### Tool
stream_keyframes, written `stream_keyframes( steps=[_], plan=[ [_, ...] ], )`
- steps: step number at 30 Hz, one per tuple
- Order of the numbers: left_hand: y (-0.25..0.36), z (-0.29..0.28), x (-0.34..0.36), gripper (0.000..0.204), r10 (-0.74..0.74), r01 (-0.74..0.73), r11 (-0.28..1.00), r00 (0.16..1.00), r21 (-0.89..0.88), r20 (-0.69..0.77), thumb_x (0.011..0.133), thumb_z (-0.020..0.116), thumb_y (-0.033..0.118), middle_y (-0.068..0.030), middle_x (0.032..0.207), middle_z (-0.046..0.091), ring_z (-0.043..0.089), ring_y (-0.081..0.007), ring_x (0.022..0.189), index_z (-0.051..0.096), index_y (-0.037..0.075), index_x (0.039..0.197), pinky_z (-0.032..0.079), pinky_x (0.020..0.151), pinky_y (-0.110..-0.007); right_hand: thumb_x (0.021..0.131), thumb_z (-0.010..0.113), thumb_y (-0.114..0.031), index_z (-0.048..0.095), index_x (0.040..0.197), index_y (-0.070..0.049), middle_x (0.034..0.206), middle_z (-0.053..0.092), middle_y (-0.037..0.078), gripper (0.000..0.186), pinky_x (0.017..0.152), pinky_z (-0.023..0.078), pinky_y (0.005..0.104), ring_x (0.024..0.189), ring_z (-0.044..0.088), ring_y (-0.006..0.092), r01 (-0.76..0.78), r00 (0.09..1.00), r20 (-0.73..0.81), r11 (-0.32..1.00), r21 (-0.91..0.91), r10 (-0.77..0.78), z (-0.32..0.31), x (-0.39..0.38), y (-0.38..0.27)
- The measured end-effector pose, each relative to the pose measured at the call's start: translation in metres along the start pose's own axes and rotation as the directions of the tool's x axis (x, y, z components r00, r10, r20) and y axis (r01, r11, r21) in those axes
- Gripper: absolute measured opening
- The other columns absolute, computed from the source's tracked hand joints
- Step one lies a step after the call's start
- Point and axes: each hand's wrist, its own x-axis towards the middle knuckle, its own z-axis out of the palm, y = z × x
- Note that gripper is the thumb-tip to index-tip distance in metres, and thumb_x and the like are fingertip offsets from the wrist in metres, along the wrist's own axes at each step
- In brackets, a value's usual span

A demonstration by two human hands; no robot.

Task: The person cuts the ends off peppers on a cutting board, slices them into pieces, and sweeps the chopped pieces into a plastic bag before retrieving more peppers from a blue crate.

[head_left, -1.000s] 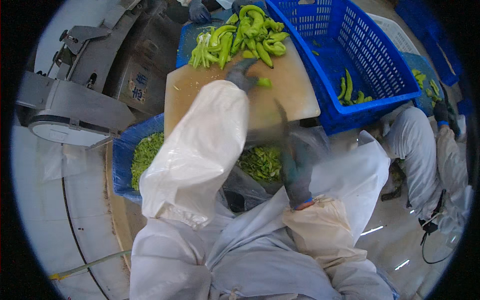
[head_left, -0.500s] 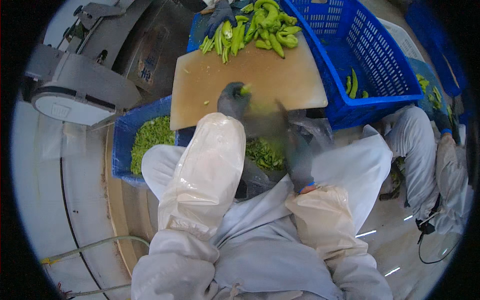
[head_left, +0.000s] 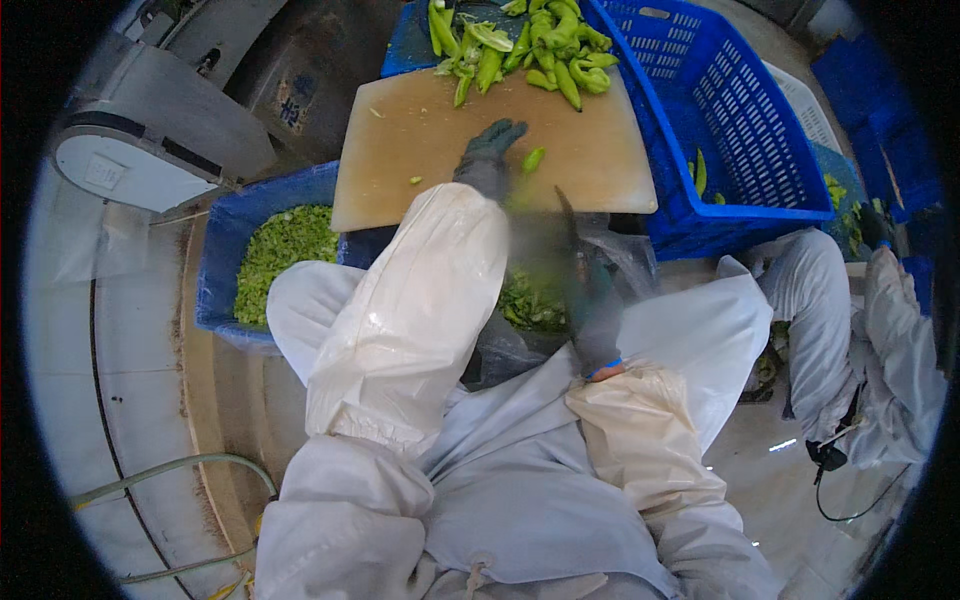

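1. Pepper piece is lying on the board, just right of my left hand; remotely I am seeing this seemingly empty, fingers outstretched.
2. My right hand is gripping a knife, tip pointing forward, probably for safety.
3. Green peppers are lying beyond my left hand, perhaps for easy reach.

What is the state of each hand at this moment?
Left hand: open, over the cutting board.
Right hand: closed, holding a knife.
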Motion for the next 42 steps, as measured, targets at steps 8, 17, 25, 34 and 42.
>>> stream_keyframes(
  steps=[8, 17, 25, 34, 42],
  plan=[
    [-0.016, 0.011, 0.011, 0.054, 0.226, -0.253, 0.966, 0.926, 0.054, 0.303, 0.064, 0.067, 0.007, -0.0164, 0.127, 0.051, 0.046, -0.0341, 0.119, 0.060, 0.020, 0.117, 0.036, 0.102, -0.040, 0.086, 0.059, -0.027, 0.055, 0.118, -0.001, 0.103, 0.063, 0.019, 0.041, 0.083, 0.045, 0.0360, 0.092, 0.061, 0.0291, -0.089, 0.995, 0.038, 0.995, -0.049, 0.090, 0.004, 0.002, 0.013],
    [0.017, -0.012, -0.040, 0.034, -0.133, 0.137, 0.984, 0.990, 0.111, -0.043, 0.072, 0.069, 0.020, -0.0142, 0.101, 0.061, 0.056, -0.0337, 0.098, 0.066, 0.011, 0.104, 0.046, 0.084, -0.041, 0.087, 0.057, -0.022, 0.054, 0.119, 0.000, 0.107, 0.063, 0.018, 0.039, 0.081, 0.047, 0.0341, 0.095, 0.062, 0.0267, -0.036, 0.999, 0.032, 0.996, -0.086, 0.039, 0.003, 0.003, -0.010],
    [0.029, -0.005, -0.035, 0.031, -0.153, 0.137, 0.917, 0.988, 0.374, 0.013, 0.076, 0.065, 0.024, -0.0094, 0.101, 0.062, 0.056, -0.0310, 0.096, 0.065, 0.019, 0.107, 0.047, 0.080, -0.041, 0.087, 0.055, -0.025, 0.052, 0.124, -0.006, 0.100, 0.063, 0.022, 0.043, 0.076, 0.049, 0.0400, 0.091, 0.062, 0.0359, 0.089, 0.995, 0.058, 0.993, -0.073, -0.085, 0.015, 0.025, -0.013],
    [0.016, 0.003, -0.033, 0.031, -0.123, 0.124, 0.890, 0.992, 0.438, -0.032, 0.076, 0.064, 0.026, -0.0093, 0.099, 0.061, 0.056, -0.0309, 0.096, 0.065, 0.022, 0.107, 0.048, 0.078, -0.043, 0.085, 0.053, -0.022, 0.050, 0.125, -0.007, 0.097, 0.062, 0.025, 0.043, 0.074, 0.048, 0.0456, 0.089, 0.060, 0.0411, 0.100, 0.979, 0.199, 0.952, -0.288, -0.043, 0.024, 0.050, -0.021],
    [0.028, 0.001, -0.033, 0.033, -0.161, 0.154, 0.896, 0.987, 0.417, -0.020, 0.076, 0.064, 0.030, -0.0113, 0.097, 0.061, 0.057, -0.0319, 0.095, 0.065, 0.019, 0.107, 0.048, 0.078, -0.043, 0.086, 0.052, -0.022, 0.047, 0.128, -0.006, 0.106, 0.060, 0.024, 0.045, 0.080, 0.047, 0.0443, 0.096, 0.059, 0.0397, 0.089, 0.971, 0.239, 0.951, -0.295, -0.017, 0.017, 0.018, 0.021]
  ],
)
